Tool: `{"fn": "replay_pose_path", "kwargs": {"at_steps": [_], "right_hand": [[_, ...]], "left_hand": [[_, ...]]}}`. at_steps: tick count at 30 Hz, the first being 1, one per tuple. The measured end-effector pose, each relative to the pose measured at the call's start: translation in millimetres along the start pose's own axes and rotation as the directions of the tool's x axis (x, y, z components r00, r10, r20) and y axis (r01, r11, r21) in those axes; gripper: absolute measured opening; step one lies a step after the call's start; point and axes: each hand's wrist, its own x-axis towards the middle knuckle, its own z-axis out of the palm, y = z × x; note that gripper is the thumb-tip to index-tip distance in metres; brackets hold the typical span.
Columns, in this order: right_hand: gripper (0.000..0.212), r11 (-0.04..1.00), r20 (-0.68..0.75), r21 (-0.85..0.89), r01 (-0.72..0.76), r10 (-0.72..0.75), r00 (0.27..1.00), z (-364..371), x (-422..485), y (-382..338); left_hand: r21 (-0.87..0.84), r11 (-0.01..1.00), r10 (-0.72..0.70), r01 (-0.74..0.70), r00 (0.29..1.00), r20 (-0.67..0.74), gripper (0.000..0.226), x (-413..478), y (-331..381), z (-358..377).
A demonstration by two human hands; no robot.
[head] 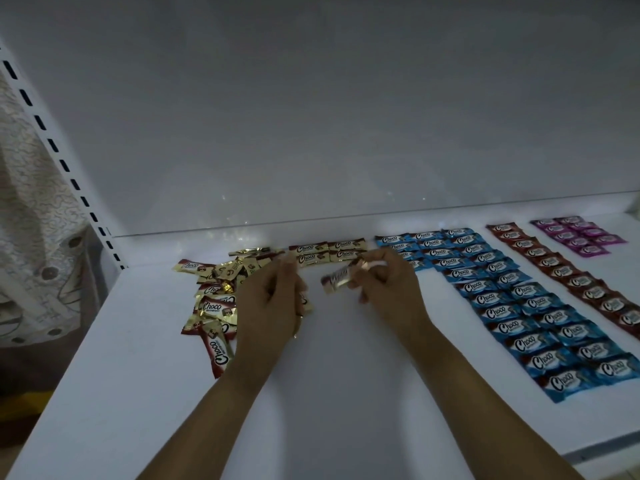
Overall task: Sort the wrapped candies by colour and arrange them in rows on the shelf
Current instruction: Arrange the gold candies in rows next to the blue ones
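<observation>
On the white shelf a loose heap of gold-wrapped candies lies at the left. Behind my hands, several gold candies sit in a short double row by the back wall. My right hand pinches one gold candy above the shelf, tilted and blurred. My left hand hovers beside the heap with fingers curled, and a gold candy shows at its fingertips. Blue candies fill three long rows to the right, then one row of red candies and a small block of purple candies.
A slotted white upright bounds the shelf on the left, with patterned fabric beyond it. The shelf's back wall rises just behind the candy rows. The front edge of the shelf runs along the lower right.
</observation>
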Motion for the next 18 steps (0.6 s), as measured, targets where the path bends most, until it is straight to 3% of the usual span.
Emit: {"fn": "replay_pose_path", "kwargs": {"at_steps": [2,4,7,9,13,18], "right_hand": [[0.017,0.902,0.037,-0.429,0.048,-0.035,0.999,3,-1,9],[0.023,0.753,0.056,-0.644,0.133,-0.127,0.99,5,-3,12],[0.015,0.632,0.196,-0.63,0.451,-0.433,0.88,5,-6,12],[0.018,0.528,0.367,-0.61,0.59,-0.472,0.802,6,-7,16],[0.035,0.442,0.442,-0.662,0.605,-0.421,0.792,14,-2,24],[0.043,0.393,0.505,-0.678,0.621,-0.365,0.782,30,9,22]], "left_hand": [[-0.068,0.998,-0.022,0.018,0.998,-0.053,0.058,-1,5,1],[-0.118,0.992,-0.047,0.036,0.995,-0.086,0.061,0,7,2],[-0.132,0.991,-0.041,0.023,0.99,-0.138,0.063,5,4,-1],[-0.12,0.993,-0.02,-0.002,0.984,-0.176,0.062,8,1,-5],[-0.112,0.993,0.007,-0.031,0.978,-0.21,0.054,13,-1,-7],[0.041,0.997,0.076,-0.072,0.991,-0.112,0.034,11,-6,-7]]}}
